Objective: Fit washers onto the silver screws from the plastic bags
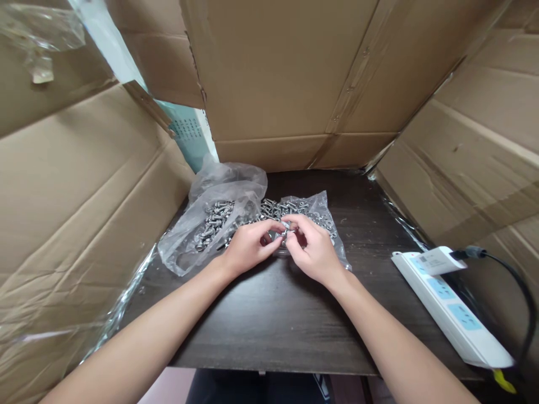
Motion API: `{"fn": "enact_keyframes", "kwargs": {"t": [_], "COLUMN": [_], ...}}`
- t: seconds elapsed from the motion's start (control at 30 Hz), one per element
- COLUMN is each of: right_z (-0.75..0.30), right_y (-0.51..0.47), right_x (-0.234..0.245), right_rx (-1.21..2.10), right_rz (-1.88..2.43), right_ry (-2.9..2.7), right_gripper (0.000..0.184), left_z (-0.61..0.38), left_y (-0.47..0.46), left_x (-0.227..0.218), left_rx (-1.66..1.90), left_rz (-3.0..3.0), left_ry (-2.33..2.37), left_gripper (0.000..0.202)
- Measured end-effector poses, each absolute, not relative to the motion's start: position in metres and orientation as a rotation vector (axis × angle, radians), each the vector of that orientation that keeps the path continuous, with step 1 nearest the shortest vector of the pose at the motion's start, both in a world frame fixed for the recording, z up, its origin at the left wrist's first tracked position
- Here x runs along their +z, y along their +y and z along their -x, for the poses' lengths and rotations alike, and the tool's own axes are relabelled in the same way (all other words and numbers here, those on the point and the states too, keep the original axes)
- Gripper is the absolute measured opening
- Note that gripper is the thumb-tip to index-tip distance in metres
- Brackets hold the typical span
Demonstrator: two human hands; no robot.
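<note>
Cardboard walls [76, 196] are closing in around a dark wooden table [269, 331], where both forearms are reaching forward and meeting at the middle. The left hand [248, 248] and right hand [312, 253] are curling inward, their fingertips pinching one small metal fastener [285, 228] between them, just above the tabletop. Right behind them, two clear plastic bags [223, 188] are lying open, holding heaps of silvery screws [214, 220]. A white power strip [450, 307] is lying at the right.

Bolts [219, 220] in plastic bags [219, 196] on table [269, 320] centre; power strip [450, 306] right; cardboard walls [286, 73] behind, left, right.
</note>
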State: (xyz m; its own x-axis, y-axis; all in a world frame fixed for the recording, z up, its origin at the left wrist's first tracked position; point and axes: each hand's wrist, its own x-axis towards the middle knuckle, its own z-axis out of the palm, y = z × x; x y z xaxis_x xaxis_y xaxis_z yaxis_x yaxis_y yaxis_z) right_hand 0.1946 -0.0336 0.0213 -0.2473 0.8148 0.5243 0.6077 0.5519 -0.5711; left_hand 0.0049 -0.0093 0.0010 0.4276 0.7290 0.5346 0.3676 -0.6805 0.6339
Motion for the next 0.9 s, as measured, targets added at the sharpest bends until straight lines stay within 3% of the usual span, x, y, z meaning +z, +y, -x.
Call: {"fn": "enact_keyframes", "kwargs": {"t": [0.9], "right_z": [-0.1925], "right_y": [-0.0340], "right_x": [0.0216], "right_rx": [0.204], "right_rz": [1.031], "right_ry": [-1.940], "right_gripper": [0.025], "left_z": [-0.0063], "left_y": [-0.0108], "left_x": [0.0005], "left_rx": [1.171], "left_rz": [-2.294], "left_ry": [0.948], "left_gripper": [0.012]}}
